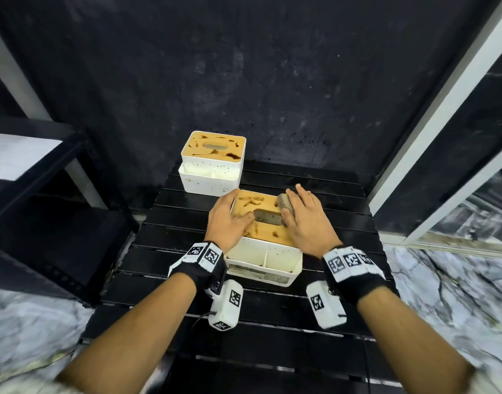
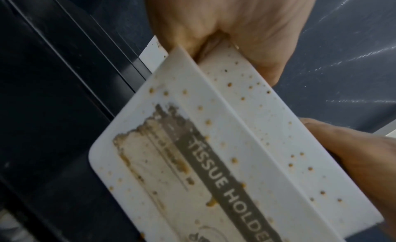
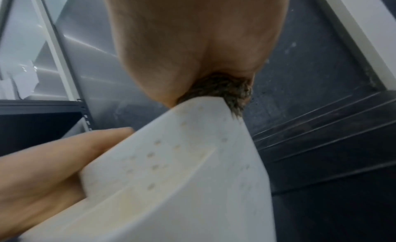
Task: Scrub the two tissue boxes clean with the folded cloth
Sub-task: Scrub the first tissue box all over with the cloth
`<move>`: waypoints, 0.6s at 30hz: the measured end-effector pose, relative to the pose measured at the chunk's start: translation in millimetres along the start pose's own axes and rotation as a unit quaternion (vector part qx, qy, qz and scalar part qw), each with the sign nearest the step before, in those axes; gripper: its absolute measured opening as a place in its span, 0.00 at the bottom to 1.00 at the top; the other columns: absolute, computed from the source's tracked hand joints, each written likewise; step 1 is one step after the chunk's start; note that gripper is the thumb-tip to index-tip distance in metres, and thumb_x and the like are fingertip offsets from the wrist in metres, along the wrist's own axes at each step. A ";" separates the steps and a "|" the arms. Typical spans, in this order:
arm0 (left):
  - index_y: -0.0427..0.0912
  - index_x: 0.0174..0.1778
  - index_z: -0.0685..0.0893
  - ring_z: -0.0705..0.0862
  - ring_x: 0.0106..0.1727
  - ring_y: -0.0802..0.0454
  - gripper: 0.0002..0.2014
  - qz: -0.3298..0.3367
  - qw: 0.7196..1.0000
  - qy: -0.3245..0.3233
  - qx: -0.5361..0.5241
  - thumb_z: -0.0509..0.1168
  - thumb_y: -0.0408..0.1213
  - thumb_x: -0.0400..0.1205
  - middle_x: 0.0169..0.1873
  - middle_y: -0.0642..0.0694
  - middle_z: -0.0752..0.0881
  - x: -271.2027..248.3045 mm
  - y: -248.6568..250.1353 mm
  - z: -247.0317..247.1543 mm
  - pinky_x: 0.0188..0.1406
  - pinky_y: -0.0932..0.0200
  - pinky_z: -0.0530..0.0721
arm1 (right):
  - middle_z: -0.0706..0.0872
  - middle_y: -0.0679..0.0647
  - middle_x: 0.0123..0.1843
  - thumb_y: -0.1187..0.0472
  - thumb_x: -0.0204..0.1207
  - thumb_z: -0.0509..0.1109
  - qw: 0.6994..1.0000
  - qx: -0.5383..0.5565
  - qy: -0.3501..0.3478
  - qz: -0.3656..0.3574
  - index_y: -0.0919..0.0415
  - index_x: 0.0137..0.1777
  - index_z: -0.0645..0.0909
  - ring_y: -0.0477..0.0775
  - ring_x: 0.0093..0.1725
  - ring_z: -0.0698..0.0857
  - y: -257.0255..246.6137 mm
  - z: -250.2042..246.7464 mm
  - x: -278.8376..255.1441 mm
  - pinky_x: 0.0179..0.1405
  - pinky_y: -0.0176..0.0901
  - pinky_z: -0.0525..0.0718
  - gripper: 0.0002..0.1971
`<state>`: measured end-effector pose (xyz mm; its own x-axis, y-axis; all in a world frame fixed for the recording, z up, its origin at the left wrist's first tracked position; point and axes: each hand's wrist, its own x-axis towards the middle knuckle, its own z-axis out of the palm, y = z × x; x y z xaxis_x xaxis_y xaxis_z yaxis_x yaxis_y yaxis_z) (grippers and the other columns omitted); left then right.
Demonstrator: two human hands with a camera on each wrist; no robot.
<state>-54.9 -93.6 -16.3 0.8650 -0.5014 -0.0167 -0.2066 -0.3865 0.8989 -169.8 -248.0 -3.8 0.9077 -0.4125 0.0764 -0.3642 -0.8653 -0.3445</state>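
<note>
Two white tissue boxes with stained wooden lids stand on the black slatted table (image 1: 272, 322). The far box (image 1: 213, 163) sits untouched at the table's back edge. My left hand (image 1: 238, 209) grips the left edge of the near box (image 1: 261, 240), thumb on the lid by the slot. My right hand (image 1: 294, 203) holds the grey folded cloth (image 1: 284, 206) down on the lid's far right corner. In the left wrist view my left hand (image 2: 225, 33) clasps the spotted near box (image 2: 214, 152). The right wrist view shows the cloth (image 3: 222, 89) tucked under my right hand (image 3: 193, 50), against the box (image 3: 182, 169).
A black shelf unit (image 1: 45, 166) stands to the left of the table. A dark wall rises behind it. A white frame (image 1: 443, 109) runs up on the right, above a marbled floor (image 1: 457, 294). Bare slats lie in front of the near box.
</note>
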 end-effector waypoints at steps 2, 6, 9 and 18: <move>0.42 0.81 0.72 0.74 0.77 0.47 0.32 -0.001 1.000 -0.026 0.013 0.73 0.33 0.81 0.76 0.42 0.76 3.9 3.8 -5.4 0.71 0.64 0.68 | 0.58 0.57 0.83 0.49 0.85 0.52 1.000 0.021 -0.020 0.003 0.58 0.81 0.60 0.59 0.82 0.56 4.7 -8.0 8.0 0.81 0.49 0.52 0.26; 0.45 0.83 0.70 0.77 0.76 0.47 0.33 -0.014 0.999 -0.032 0.007 0.73 0.39 0.82 0.74 0.46 0.80 7.5 12.0 -14.2 0.77 0.54 0.72 | 0.61 0.55 0.82 0.49 0.85 0.55 0.998 0.046 -0.015 0.031 0.57 0.80 0.60 0.60 0.78 0.63 4.8 -10.0 -1.1 0.77 0.48 0.60 0.26; 0.48 0.85 0.68 0.74 0.78 0.46 0.36 -0.037 0.996 0.080 -0.028 0.74 0.45 0.81 0.76 0.46 0.78 -9.0 10.3 -13.0 0.81 0.44 0.71 | 0.64 0.58 0.80 0.49 0.85 0.54 0.995 0.043 0.053 0.071 0.60 0.79 0.62 0.60 0.77 0.64 -8.1 0.7 -17.4 0.75 0.49 0.61 0.25; 0.41 0.87 0.61 0.50 0.89 0.49 0.39 -0.083 0.991 0.097 -0.045 0.71 0.46 0.82 0.86 0.43 0.63 -55.2 -5.3 5.2 0.87 0.49 0.51 | 0.64 0.59 0.80 0.46 0.83 0.50 0.993 0.006 0.095 0.068 0.59 0.78 0.63 0.61 0.75 0.66 -44.5 19.0 -61.5 0.74 0.50 0.65 0.27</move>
<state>-103.9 -68.0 -22.5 0.9571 -0.2751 -0.0907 -0.0204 -0.3764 0.9262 -205.5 -178.7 -10.9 0.7941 -0.5728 0.2031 -0.4773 -0.7947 -0.3750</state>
